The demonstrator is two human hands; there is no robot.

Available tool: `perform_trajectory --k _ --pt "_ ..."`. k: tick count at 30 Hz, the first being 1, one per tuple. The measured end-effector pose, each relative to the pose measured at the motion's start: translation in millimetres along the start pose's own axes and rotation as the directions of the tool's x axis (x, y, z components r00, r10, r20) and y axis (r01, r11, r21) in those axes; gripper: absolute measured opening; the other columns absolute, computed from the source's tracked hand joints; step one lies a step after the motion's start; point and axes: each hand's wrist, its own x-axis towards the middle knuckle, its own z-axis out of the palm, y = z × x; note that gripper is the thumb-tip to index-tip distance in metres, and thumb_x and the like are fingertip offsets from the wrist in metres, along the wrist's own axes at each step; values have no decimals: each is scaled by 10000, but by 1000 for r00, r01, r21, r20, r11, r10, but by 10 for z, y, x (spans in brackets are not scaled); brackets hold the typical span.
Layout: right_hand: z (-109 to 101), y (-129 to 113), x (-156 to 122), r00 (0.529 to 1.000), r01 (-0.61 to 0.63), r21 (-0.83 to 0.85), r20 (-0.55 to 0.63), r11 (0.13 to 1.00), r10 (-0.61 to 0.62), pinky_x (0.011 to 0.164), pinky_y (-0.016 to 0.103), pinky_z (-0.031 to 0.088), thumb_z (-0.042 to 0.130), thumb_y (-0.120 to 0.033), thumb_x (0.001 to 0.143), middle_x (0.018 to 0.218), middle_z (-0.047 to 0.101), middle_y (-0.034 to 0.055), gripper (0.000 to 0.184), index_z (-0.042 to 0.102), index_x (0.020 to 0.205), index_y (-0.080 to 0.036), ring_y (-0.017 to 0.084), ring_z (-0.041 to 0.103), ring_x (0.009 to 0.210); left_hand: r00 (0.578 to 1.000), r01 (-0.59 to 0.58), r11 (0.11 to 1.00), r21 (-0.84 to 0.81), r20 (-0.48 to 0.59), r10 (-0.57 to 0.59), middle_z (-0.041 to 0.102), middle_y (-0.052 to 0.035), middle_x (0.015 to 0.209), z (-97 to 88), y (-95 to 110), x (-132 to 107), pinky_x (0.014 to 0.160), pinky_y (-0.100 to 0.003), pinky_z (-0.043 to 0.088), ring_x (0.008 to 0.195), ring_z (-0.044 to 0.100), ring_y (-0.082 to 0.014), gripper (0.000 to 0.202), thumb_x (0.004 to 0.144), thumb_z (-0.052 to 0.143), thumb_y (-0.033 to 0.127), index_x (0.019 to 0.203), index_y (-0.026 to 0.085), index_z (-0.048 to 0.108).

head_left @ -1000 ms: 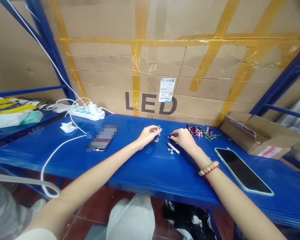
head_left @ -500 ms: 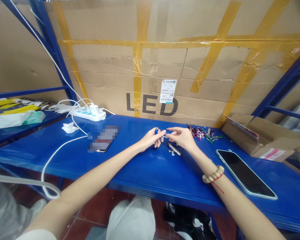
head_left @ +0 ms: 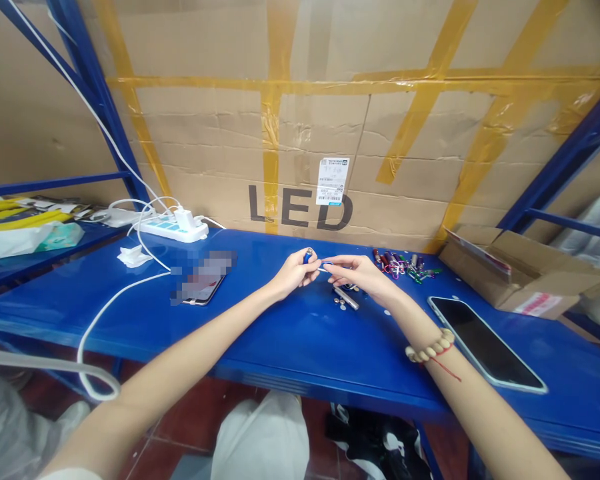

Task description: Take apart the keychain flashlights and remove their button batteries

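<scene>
My left hand (head_left: 295,272) is closed around a small blue flashlight (head_left: 307,256), whose silvery end sticks up beside the thumb. My right hand (head_left: 357,272) pinches a thin blue clip (head_left: 326,265) at its fingertips, close to the left thumb. Whether the clip is joined to the flashlight is too small to tell. Just below the right hand, a silver tube (head_left: 347,298) lies on the blue table (head_left: 280,340). Beside it are several small round button cells (head_left: 339,302). A dark ring-like piece near the tube is partly hidden by my right hand.
Several colourful small tubes with clips (head_left: 405,265) lie in a pile behind my right hand. An open cardboard box (head_left: 523,277) and a large phone (head_left: 487,343) are on the right. Another phone (head_left: 207,283) and a white power strip (head_left: 173,228) with cables sit left.
The whole view has shifted slightly. Both hands stay together, with the right fingertips still on the blue clip and the left hand still holding the blue flashlight.
</scene>
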Motion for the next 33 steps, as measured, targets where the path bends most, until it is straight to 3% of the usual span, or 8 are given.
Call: perform_trajectory --k 4,8,15,21,24,27,30,33 --pt "19 46 3 976 212 -112 -25 971 -216 610 246 547 683 -395 689 939 696 73 413 673 1043 -181 158 653 763 999 5 999 -32 -52 -7 394 78 461 -10 40 -9 351 -150 205 361 335 -29 321 752 573 303 650 200 287" --pt "51 105 20 881 426 -370 -40 826 -472 594 247 520 650 -413 716 888 685 66 323 717 933 -183 140 617 696 998 -7 999 -48 -58 4 348 92 463 10 31 -15 360 -151 204 367 296 -20 344 743 600 322 648 198 293" --pt "59 129 8 835 495 -520 62 696 -547 554 214 477 579 -346 771 745 633 35 280 703 952 -172 99 558 590 1000 -7 995 -98 -17 5 238 106 491 23 -27 1 372 -160 185 389 241 -25 372 732 609 361 644 205 283" --pt "81 160 7 839 489 -593 117 640 -532 585 226 465 590 -319 750 793 612 41 227 707 878 -173 108 556 623 997 -66 981 185 -17 71 298 81 547 1 -69 -11 429 -177 247 450 286 -31 331 743 583 337 629 187 311" --pt "100 156 12 845 459 -595 62 660 -532 586 229 473 604 -262 712 730 606 31 151 703 772 -166 113 564 610 994 -96 967 234 -29 106 331 79 561 1 -71 -18 445 -183 275 456 307 -32 346 743 588 385 636 184 327" --pt "107 128 11 866 414 -504 -38 758 -498 601 238 500 613 -232 693 720 644 40 150 691 789 -147 125 600 611 996 -69 977 200 -40 78 398 72 538 0 -82 -7 427 -187 288 425 354 -39 349 769 547 468 671 186 368" --pt "98 99 9 901 380 -326 -83 866 -426 642 265 531 653 -310 689 744 690 54 269 679 895 -139 157 648 668 999 -9 985 172 -40 16 515 33 590 -6 -111 19 393 -187 303 391 407 -42 348 818 459 512 735 177 411" --pt "82 95 14 913 387 -188 -59 903 -403 674 296 545 675 -381 678 779 711 69 328 677 890 -132 185 669 705 999 29 991 129 -17 -27 545 20 620 -3 -126 36 370 -178 306 383 436 -45 323 837 441 492 776 176 403"
